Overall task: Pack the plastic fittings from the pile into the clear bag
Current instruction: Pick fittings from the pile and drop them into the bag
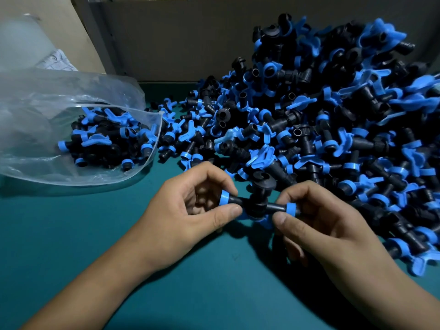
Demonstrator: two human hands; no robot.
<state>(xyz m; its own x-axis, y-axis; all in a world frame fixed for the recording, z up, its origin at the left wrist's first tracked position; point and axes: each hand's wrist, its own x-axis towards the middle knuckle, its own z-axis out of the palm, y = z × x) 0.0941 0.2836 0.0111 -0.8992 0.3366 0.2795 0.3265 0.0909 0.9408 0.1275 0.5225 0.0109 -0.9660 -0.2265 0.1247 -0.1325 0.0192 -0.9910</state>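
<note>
Both hands meet over the green surface [214, 294], sharing one black fitting [258, 203] between them — the left hand [190, 210] pinches its blue-ringed left end with thumb and forefinger, and the right hand [316, 222] has the same grip on the blue-ringed right end. The fitting is held just in front of the big pile [321, 120] of black and blue fittings. To the left lies the clear bag [71, 91], mouth facing the pile — already part filled.

Dim, cool overhead light; soft shadows pool under both forearms on the green mat [71, 234]. Wide-angle bending warps the edges; the clear bag [35, 96] shows faint glare.
</note>
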